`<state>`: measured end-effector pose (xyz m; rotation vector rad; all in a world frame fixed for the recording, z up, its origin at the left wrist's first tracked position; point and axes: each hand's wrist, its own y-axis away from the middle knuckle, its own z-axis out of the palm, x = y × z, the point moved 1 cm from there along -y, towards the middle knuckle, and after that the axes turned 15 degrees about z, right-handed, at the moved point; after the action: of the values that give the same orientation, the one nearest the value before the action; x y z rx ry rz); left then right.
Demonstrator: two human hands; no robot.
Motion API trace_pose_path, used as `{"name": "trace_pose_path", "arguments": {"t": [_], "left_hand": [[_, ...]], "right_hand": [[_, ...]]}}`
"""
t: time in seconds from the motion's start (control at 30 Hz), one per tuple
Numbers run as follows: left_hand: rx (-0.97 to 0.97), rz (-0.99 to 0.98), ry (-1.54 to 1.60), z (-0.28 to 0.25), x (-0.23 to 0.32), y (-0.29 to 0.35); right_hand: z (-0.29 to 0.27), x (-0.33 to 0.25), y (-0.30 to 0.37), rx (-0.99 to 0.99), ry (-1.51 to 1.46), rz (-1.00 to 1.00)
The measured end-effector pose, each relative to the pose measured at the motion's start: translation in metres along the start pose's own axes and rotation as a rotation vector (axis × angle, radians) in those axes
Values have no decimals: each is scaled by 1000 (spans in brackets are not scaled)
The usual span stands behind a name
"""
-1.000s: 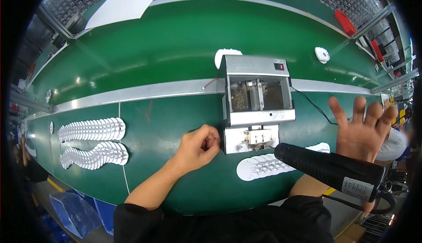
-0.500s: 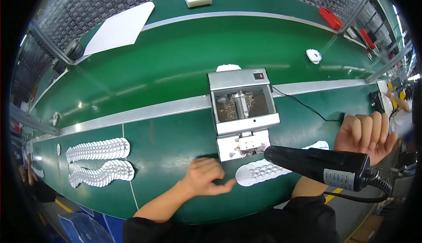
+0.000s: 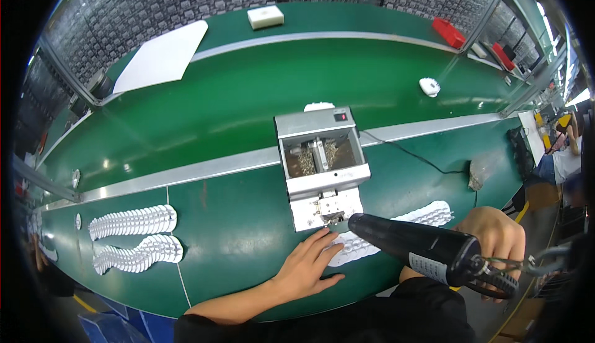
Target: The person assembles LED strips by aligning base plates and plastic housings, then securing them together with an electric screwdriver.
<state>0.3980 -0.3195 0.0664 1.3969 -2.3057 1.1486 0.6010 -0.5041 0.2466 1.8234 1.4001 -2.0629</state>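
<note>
My left hand (image 3: pixel 310 263) lies over the bench with its fingers stretched out. Its fingertips reach the front of a metal screw feeder (image 3: pixel 323 175) and the near end of a row of overlapping white plastic parts (image 3: pixel 347 247). A black electric screwdriver (image 3: pixel 415 244) hangs slanting over that row, its tip beside the feeder's front plate. Beyond the screwdriver's cable end is my right hand (image 3: pixel 493 234), its fingers curled downward. Cable and hook partly cover those fingers, so whatever they may hold is hidden. Small screws show in the feeder's tray.
Two more rows of white parts (image 3: pixel 133 221) lie at the left. A metal rail (image 3: pixel 235 167) crosses behind the feeder. Farther back are a white sheet (image 3: pixel 161 57), a pale block (image 3: pixel 265 17) and a red bin (image 3: pixel 448 32). A crumpled bag (image 3: pixel 480 172) lies at the right.
My left hand has moved right and forward toward the feeder, its fingers straightening. My right hand has come down behind the screwdriver's cable end, its fingers curling more. The whole view has shifted.
</note>
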Motion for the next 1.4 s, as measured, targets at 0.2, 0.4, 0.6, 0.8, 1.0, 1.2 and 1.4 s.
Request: {"name": "trace_pose_path", "arguments": {"t": [0.2,0.4,0.6,0.8,1.0,1.2,1.4], "left_hand": [[-59,-66,37,1,-4,4],[-84,-20,-66,6,-2,-4],[-93,-54,-93,5,0,-4],[-63,-129,28,12,10,-2],[-85,-35,-18,9,-2,-4],[-95,-69,-65,13,3,-14],[-73,-68,-82,19,-1,-12]], "right_hand": [[-17,10,-11,2,-102,-283],[-39,33,26,383,-416,-327],[-49,49,34,281,-8,188],[-27,47,8,80,25,372],[-22,81,-23,-117,-187,493],[18,93,-62,-468,-94,420],[36,97,-91,-512,-85,349]]}}
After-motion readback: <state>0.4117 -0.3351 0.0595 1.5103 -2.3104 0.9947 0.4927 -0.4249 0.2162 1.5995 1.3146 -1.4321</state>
